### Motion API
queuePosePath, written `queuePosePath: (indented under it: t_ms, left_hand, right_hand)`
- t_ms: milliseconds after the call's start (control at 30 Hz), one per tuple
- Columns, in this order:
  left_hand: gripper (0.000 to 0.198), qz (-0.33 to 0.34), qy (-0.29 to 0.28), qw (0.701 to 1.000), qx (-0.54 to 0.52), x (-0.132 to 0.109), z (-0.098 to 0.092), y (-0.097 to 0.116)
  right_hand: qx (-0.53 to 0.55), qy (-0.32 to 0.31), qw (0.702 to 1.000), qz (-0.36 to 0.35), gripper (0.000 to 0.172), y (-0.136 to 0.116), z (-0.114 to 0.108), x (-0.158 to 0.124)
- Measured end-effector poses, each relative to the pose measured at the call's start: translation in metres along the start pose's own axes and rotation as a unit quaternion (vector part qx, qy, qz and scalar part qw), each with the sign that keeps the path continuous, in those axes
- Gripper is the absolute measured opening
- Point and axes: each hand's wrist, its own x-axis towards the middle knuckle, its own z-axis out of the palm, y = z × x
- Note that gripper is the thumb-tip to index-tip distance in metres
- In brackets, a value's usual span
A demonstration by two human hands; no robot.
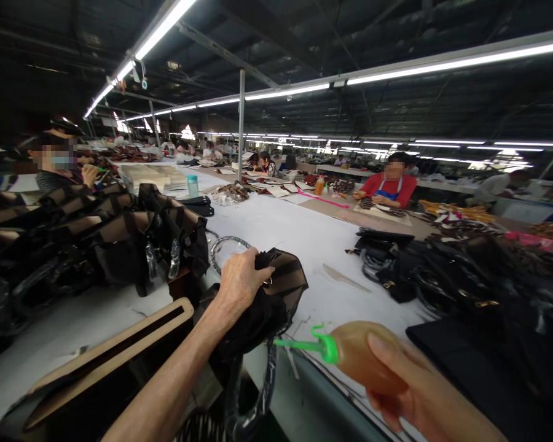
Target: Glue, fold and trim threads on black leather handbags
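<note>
**stitchfan:** Head cam, what's each hand doing?

**bagbench:** The left hand is clenched on a black bag, bunching its top edge. The bag sits at the near edge of the white table, half hanging off, with a plastic-wrapped handle dangling below. The right hand is wrapped around an amber squeeze bottle. Its green nozzle points at the bag's lower side, close to it but not touching as far as I can tell.

**stitchfan:** So how far along would you say it is?

**bagbench:** Looks to me like this bag is mid-handling. It's gripped and the bottle is aimed, but I can't see anything squeezed out onto it. There's a heap of dark bags just to the left and another heap over on the right. I can't tell which heap is finished, so my guess is there's plenty left.

**stitchfan:** Anything else nearby?

**bagbench:** A tan board by the left forearm, and a pale flat tool lying on the table past the bag. A person in red works further down, and a masked person is at the far left.
</note>
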Motion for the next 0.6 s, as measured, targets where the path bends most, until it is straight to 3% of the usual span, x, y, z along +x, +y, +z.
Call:
queuePosePath:
  t_ms: [100, 233, 367, 467, 533, 600]
  left_hand:
    - [0.024, -0.010, -0.003, 1.000, -0.010, 0.000, -0.003, 0.000]
    - [0.021, -0.025, 0.005, 1.000, -0.016, -0.003, -0.005, 0.001]
    - [0.022, -0.025, 0.028, 0.999, -0.013, -0.010, -0.004, 0.000]
    - [0.025, -0.031, 0.033, 0.999, -0.009, -0.015, -0.003, -0.002]
    - [0.026, -0.030, 0.037, 0.999, -0.012, -0.016, -0.003, -0.003]
    - [0.027, -0.024, 0.036, 0.999, -0.017, -0.017, -0.003, -0.005]
  right_hand:
    - [0.173, -0.028, 0.981, 0.081, 0.025, 0.001, -0.006, 0.004]
    - [0.234, -0.109, 0.965, 0.034, 0.018, -0.035, -0.007, 0.006]
    - [0.240, -0.156, 0.956, -0.065, 0.036, -0.107, -0.007, 0.013]
    - [0.280, -0.147, 0.938, -0.142, 0.052, -0.155, -0.022, 0.027]
    - [0.300, -0.115, 0.933, -0.164, 0.072, -0.171, -0.038, 0.035]
    - [0.293, -0.079, 0.937, -0.173, 0.074, -0.168, -0.052, 0.038]
